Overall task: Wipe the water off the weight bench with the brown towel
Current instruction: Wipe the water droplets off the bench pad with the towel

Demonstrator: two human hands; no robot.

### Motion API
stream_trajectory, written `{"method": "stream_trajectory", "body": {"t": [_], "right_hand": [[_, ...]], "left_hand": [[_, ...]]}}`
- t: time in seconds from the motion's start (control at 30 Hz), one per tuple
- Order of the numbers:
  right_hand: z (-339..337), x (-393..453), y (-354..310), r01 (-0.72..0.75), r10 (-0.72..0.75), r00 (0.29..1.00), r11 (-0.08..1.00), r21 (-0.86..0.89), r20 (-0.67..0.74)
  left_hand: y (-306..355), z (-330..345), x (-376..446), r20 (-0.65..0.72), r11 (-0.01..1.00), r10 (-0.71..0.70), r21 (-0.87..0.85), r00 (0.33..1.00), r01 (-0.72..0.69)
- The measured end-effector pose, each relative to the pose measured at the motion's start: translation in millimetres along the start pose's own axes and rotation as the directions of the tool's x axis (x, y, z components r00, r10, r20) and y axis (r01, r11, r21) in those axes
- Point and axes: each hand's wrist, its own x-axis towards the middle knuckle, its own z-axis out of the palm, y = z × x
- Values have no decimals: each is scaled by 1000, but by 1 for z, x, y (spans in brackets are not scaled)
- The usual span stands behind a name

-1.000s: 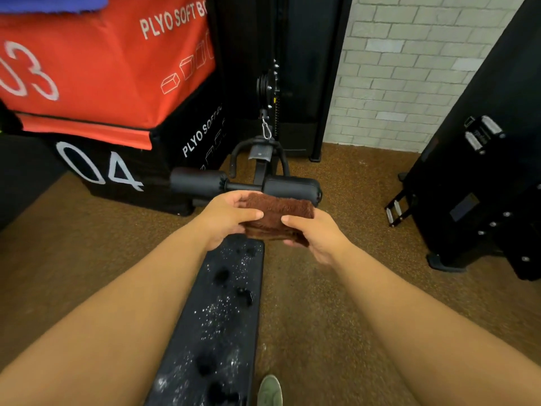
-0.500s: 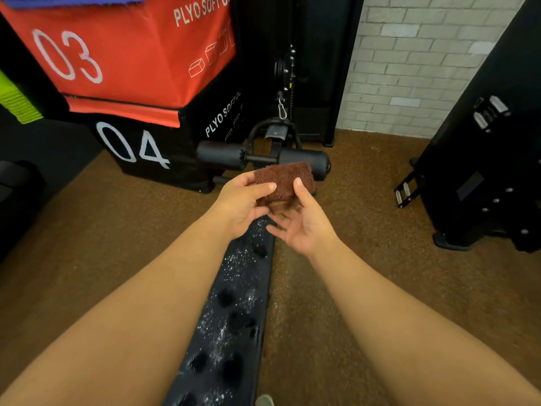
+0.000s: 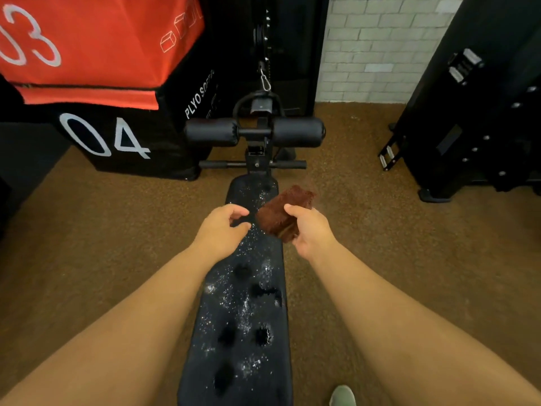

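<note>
A long black weight bench [image 3: 240,323] runs from the bottom of the view toward its padded rollers. Its pad is speckled with water drops and several larger wet blotches. My right hand [image 3: 310,230] holds a folded brown towel [image 3: 282,210] just above the far right part of the pad. My left hand [image 3: 222,227] hovers over the bench beside the towel, fingers curled and apart, holding nothing. Both forearms reach in from the bottom corners.
Two black foam rollers [image 3: 297,131] and a cable handle stand at the bench's far end. Red and black plyo boxes [image 3: 96,54] are stacked at left. A black machine [image 3: 480,112] stands at right. Brown carpet [image 3: 395,259] flanks the bench; a shoe tip [image 3: 342,397] shows below.
The towel passed from both hands into my right hand alone. My left hand let go of it. Both hands came down toward the bench pad.
</note>
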Motion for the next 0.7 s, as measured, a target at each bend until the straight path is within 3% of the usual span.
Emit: {"method": "stream_trajectory", "body": {"t": [0.1,0.27,0.47,0.57,0.7], "right_hand": [[-9,-13,42,40,-45,996,997,-63,-77],[-32,-33,114,68,-89,982,990,-124,-167],[-77,-43,196,20,-103,950,963,-271,-296],[-100,-42,220,-7,-174,927,877,-481,-331],[-127,-46,242,56,-317,926,648,-760,-202]], "left_hand": [[-33,3,-22,82,988,90,121,993,-100],[-87,22,-50,227,972,138,155,964,-176],[-138,58,-84,304,976,159,93,939,-196],[-161,76,-99,327,971,171,101,929,-215],[-187,99,-117,384,959,181,137,905,-249]]}}
